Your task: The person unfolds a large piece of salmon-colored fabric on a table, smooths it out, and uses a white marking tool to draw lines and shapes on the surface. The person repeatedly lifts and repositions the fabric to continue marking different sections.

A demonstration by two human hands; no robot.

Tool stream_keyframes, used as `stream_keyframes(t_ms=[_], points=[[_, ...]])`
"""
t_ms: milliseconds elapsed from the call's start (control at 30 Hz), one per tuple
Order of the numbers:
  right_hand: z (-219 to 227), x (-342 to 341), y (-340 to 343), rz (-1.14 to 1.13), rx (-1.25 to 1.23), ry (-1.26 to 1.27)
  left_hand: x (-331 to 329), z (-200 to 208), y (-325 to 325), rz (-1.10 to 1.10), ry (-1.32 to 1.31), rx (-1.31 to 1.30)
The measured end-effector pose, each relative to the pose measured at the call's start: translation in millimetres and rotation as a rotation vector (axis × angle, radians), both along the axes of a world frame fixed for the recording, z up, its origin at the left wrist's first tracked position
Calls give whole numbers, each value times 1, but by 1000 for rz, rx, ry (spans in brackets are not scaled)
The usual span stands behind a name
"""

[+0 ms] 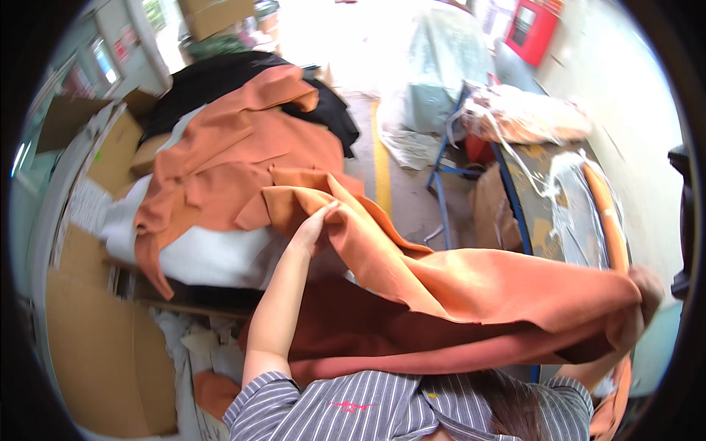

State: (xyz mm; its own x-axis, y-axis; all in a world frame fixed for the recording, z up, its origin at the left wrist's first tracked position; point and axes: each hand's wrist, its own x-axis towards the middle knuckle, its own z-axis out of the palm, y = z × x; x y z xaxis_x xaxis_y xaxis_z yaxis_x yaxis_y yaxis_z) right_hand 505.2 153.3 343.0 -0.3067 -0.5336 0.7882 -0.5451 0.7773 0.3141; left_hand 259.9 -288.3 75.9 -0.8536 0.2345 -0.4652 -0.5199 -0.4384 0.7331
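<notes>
A large orange-brown leather hide (pixel 485 283) is stretched across in front of my body, its folds sagging between my two hands. My left hand (pixel 315 229) is closed on its upper edge, near the middle of the view. At the far right, my right hand (pixel 646 294) grips the other end; it is smeared by motion and partly covered by the leather. Beyond my left hand, more orange leather (pixel 243 140) lies in loose folds over a stack. I cannot tell whether the held hide is fully separate from that pile.
White sheeting (pixel 213 257) and black material (pixel 198 84) lie under the pile. Cardboard boxes (pixel 110 353) stand at the left. To the right is a blue-framed table (pixel 507 184) bearing plastic-wrapped orange rolls (pixel 526 114). A red cabinet (pixel 531 33) hangs on the wall.
</notes>
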Motion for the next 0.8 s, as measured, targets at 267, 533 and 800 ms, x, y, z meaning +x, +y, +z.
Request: stream_keyframes(t_ms=[267, 533, 800], points=[[-43, -18, 11, -179, -930, -1339, 26, 35, -85, -191, 189, -559], [-152, -202, 13, -60, -139, -1286, -6, -2, -119, 68, 235, -199], [142, -327, 70, -449, -500, 232, -41, 298, -50, 770, 1102, -277]])
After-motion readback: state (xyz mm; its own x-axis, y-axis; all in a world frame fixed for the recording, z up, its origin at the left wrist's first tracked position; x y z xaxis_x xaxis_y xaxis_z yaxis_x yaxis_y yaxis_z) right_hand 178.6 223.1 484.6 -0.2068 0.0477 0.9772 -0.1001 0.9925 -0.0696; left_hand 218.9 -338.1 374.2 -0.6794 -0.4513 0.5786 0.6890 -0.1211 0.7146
